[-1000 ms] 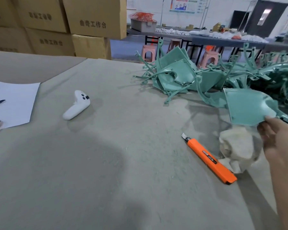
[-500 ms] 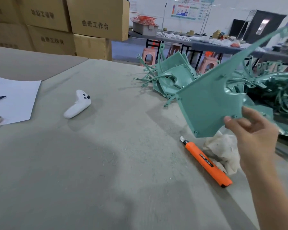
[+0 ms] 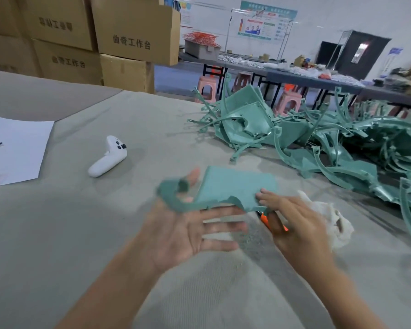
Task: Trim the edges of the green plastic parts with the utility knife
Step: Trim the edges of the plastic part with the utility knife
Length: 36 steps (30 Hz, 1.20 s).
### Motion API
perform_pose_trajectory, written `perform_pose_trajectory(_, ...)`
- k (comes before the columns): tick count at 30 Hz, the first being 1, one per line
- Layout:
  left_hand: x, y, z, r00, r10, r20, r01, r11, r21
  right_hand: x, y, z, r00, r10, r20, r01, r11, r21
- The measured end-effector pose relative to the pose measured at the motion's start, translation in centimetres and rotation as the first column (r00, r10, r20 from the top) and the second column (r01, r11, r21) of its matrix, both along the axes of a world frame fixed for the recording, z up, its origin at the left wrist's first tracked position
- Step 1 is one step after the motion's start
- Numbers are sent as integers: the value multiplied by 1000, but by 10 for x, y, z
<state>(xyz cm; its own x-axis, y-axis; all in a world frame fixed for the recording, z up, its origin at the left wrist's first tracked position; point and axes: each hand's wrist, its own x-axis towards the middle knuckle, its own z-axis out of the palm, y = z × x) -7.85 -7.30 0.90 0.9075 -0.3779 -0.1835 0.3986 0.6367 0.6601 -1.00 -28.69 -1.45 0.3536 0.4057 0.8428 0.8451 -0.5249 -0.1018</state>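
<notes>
I'm looking at a grey, felt-like table (image 3: 86,245). On it lie a white controller (image 3: 107,157), a paper sheet (image 3: 17,153) at the left edge, a heap of green plastic parts (image 3: 330,143) far right and a crumpled white rag (image 3: 332,217). Just beside the rag, mostly hidden, is what looks like the orange utility knife (image 3: 263,217).

Two bare hands and forearms fill the lower half of the frame. The left hand (image 3: 183,233), at lower centre, shows its palm, its fingers (image 3: 221,227) smeared by motion blur. The right hand (image 3: 297,229), just right of centre, shows its back and knuckles. The left forearm (image 3: 109,288) and right forearm (image 3: 337,290) run uncovered to the bottom edge.
</notes>
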Motion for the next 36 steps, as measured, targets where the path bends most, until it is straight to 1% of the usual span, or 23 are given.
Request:
perform_pose_trajectory(2, 10, 3, -4, 996, -7, 85, 1, 997, 74, 6, -1, -1, 999, -47, -14, 46, 998, -38)
perform_pose_trajectory(3, 14, 3, -6, 994, 23, 107, -37, 990, 133, 9, -4, -3, 995, -74, -60, 71, 996, -58)
perform_pose_trajectory(5, 22, 1, -12, 979, 140, 148, -170, 962, 212, 13, -14, -7, 952, -174, -253, 153, 983, -101)
perform_pose_trajectory(7, 25, 2, -14, 947, 237, 216, -288, 925, 248, 16, -26, -9, 829, -327, -454, 274, 945, -180)
perform_pose_trajectory(8, 26, 3, -16, 934, 257, 248, -320, 909, 266, 16, -31, -11, 755, -418, -505, 327, 908, -263)
perform_pose_trajectory(9, 27, 5, -18, 918, 291, 271, -364, 890, 276, 18, -35, -12, 682, -517, -517, 355, 852, -385)
perform_pose_trajectory(11, 26, 5, -21, 896, 343, 283, -416, 871, 261, 20, -41, -19, 592, -649, -478, 326, 735, -594)
perform_pose_trajectory(12, 26, 5, -23, 888, 359, 288, -433, 863, 259, 21, -42, -22, 571, -682, -456, 307, 693, -652)
perform_pose_trajectory(14, 26, 4, -26, 879, 376, 293, -452, 853, 262, 20, -42, -22, 563, -720, -406, 305, 637, -708)
perform_pose_trajectory(15, 26, 4, -27, 877, 380, 294, -457, 850, 264, 20, -42, -23, 569, -721, -397, 317, 637, -703)
perform_pose_trajectory(17, 28, 5, -31, 875, 381, 300, -461, 844, 272, 22, -40, -22, 596, -676, -434, 356, 706, -612)
perform_pose_trajectory(19, 28, 6, -32, 882, 365, 299, -447, 850, 279, 23, -38, -15, 642, -595, -483, 429, 801, -417)
perform_pose_trajectory(21, 30, 8, -34, 897, 334, 288, -412, 869, 275, 27, -35, -3, 668, -478, -571, 466, 866, -179)
perform_pose_trajectory(22, 30, 9, -33, 910, 311, 275, -386, 879, 281, 29, -33, 5, 668, -389, -634, 467, 883, -49)
perform_pose_trajectory(24, 32, 12, -32, 942, 244, 233, -310, 897, 316, 31, -27, 25, 679, -209, -703, 458, 870, 184)
perform_pose_trajectory(25, 32, 13, -33, 962, 190, 197, -248, 910, 334, 30, -24, 36, 690, -131, -712, 435, 861, 264)
perform_pose_trajectory(26, 32, 15, -32, 979, 126, 161, -176, 919, 352, 28, -19, 47, 691, -67, -720, 397, 867, 300)
perform_pose_trajectory(28, 32, 19, -32, 992, -7, 122, -43, 914, 404, 27, -11, 67, 644, -15, -765, 296, 927, 231)
perform_pose_trajectory(30, 31, 24, -35, 983, -122, 136, 50, 896, 442, 30, -3, 79, 521, -5, -853, 147, 986, 84)
perform_pose_trajectory(32, 29, 29, -37, 962, -203, 180, 99, 880, 464, 34, 2, 82, 383, -40, -923, 17, 999, -36)
perform_pose_trajectory(33, 28, 33, -38, 956, -224, 188, 116, 880, 460, 35, 3, 82, 339, -58, -939, -13, 998, -66)
perform_pose_trajectory(35, 29, 41, -36, 959, -224, 172, 143, 911, 387, 36, 0, 81, 278, -18, -960, -19, 1000, -24)
perform_pose_trajectory(36, 30, 45, -34, 974, -187, 130, 143, 947, 289, 37, -2, 82, 257, 46, -965, 5, 999, 49)
